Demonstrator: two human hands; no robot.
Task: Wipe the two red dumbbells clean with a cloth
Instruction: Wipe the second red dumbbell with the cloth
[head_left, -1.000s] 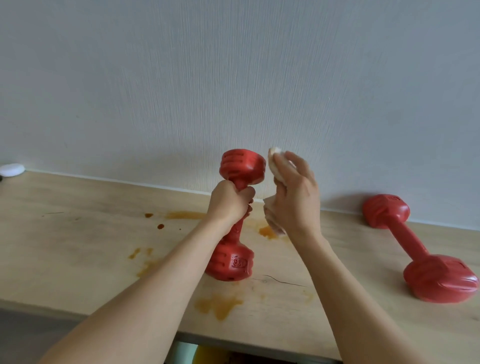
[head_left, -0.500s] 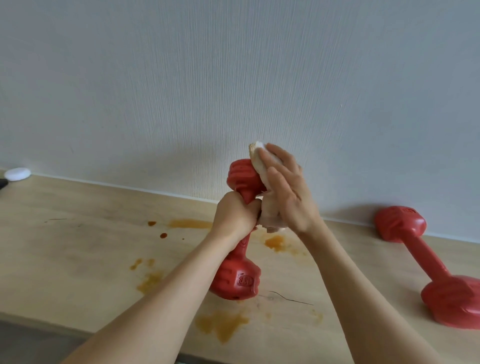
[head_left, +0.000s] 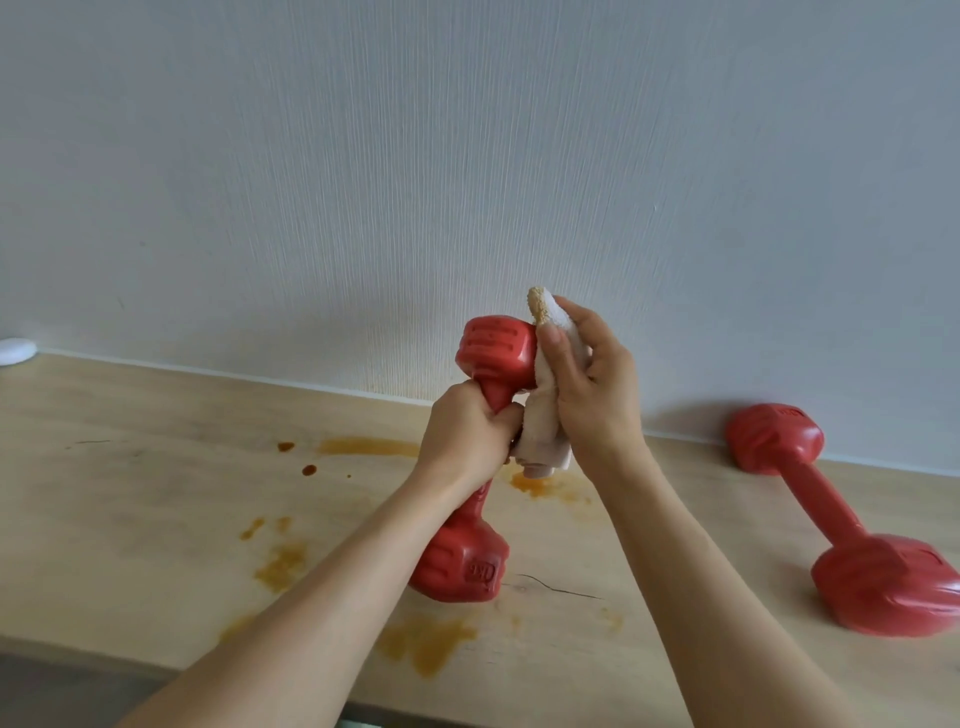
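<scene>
Centrally in the frame, the left hand (head_left: 467, 434) is wrapped tight around the handle of a red dumbbell (head_left: 485, 452), fingers curled fully round the shaft just under its upper head. That dumbbell stands nearly upright, tilted a little, with its lower head down at the wooden tabletop (head_left: 130, 493); whether it rests on the wood or hangs just above it cannot be told. The right hand (head_left: 589, 387) clasps a whitish cloth (head_left: 543, 436) and presses it against the right side of the upper head, thumb laid along the cloth's front and the other fingers curled behind it. A yellow-brown stained tip of the cloth pokes up above the fingers, and its loose end hangs down between the two hands, touching the left one. A second red dumbbell (head_left: 831, 514) lies on its side at the right of the frame, one head near the wall (head_left: 467, 156), the other toward the lower right edge, well apart from both hands. Orange-brown stains (head_left: 421, 644) spot the tabletop around and in front of the held dumbbell. A small white object (head_left: 15, 351) sits at the far left edge by the wall.
</scene>
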